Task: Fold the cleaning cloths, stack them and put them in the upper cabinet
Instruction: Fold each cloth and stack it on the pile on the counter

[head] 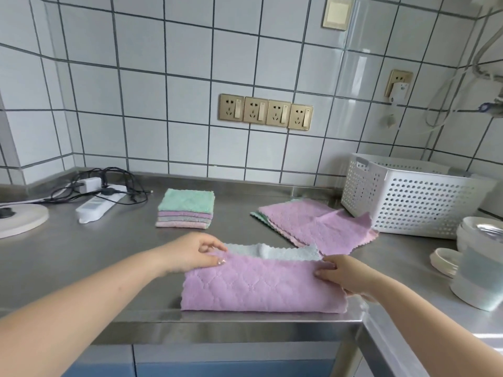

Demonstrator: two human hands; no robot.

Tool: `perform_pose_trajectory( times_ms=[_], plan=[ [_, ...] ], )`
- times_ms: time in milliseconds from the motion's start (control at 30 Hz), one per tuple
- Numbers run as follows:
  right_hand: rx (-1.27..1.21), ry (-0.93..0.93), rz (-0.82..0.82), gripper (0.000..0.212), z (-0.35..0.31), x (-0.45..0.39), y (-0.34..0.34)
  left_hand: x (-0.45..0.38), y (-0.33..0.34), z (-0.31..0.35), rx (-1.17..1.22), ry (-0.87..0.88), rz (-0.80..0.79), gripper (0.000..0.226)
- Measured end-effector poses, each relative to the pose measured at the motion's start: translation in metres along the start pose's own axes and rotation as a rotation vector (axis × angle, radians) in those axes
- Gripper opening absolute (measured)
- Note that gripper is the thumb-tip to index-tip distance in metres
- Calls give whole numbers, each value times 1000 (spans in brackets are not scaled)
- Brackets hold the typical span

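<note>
**Purple cloth half-folded at the counter's front edge**

We can read no brand, label or writing anywhere; the marks on the wall sockets [266, 112] are too small to make out.

The purple cloth [261, 287] lies at the front edge of the steel counter [81, 254], doubled over toward us into a wide band. Its quilted purple face is up, its pale blue-grey underside shows as a strip along the far edge, and its borders are scalloped. Our left hand [190, 253] pinches the cloth's upper left corner between thumb and curled fingers. Our right hand [345, 276] grips the right end, thumb on top and fingers tucked beneath the fabric.

Behind the cloth, to the left, a folded stack [185, 210] sits square on the counter: mint green on top, then purple, grey and pink layers. Behind and to the right lies an unfolded pile [318, 224], purple uppermost with pink and green edges peeking out, its far corner touching a white perforated basket [413, 197].

Further left we see a white power strip [95, 208] with tangled black cables [119, 186] and a round white disc [19, 221]. At the right edge stand white bowls and lids [468, 262]. The tiled wall rises behind.
</note>
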State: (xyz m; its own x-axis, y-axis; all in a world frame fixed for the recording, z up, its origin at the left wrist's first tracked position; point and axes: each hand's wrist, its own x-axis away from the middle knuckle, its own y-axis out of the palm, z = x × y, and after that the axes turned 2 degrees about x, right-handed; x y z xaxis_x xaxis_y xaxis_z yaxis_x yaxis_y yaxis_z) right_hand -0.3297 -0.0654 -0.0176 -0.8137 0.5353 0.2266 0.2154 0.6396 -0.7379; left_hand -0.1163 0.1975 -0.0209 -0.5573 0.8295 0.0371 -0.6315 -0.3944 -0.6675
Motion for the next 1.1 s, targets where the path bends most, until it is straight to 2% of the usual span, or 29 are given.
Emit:
perform_pose_trajectory(
  times_ms=[100, 200, 300, 467, 767, 900, 933, 1000, 1100],
  plan=[
    [113, -44, 200, 33, 4, -17, 0, -11, -2, -1, 163, -19, 198, 30],
    [306, -40, 308, 36, 6, -30, 2, -26, 1, -9, 225, -72, 295, 38],
    [407, -47, 357, 31, 7, -40, 6, -38, 6, -17, 193, -101, 339, 43],
    [420, -58, 381, 26, 3, -56, 6, -55, 10, -18, 80, -105, 445, 47],
    [380, -29, 397, 35, 2, -78, 11, -72, 13, -28, -41, -135, 473, 45],
    [370, -2, 393, 17, 5, -83, 11, -74, 14, -32, -122, -153, 448, 46],
    [364, 15, 403, 24, 5, -83, 11, -74, 14, -32, -141, -149, 444, 47],
    [381, 5, 458, 41, 3, -79, 11, -73, 16, -30, -231, -101, 477, 47],
    [422, -153, 534, 44, -13, -71, 18, -67, 28, -11, -455, 102, 479, 42]
  ],
)
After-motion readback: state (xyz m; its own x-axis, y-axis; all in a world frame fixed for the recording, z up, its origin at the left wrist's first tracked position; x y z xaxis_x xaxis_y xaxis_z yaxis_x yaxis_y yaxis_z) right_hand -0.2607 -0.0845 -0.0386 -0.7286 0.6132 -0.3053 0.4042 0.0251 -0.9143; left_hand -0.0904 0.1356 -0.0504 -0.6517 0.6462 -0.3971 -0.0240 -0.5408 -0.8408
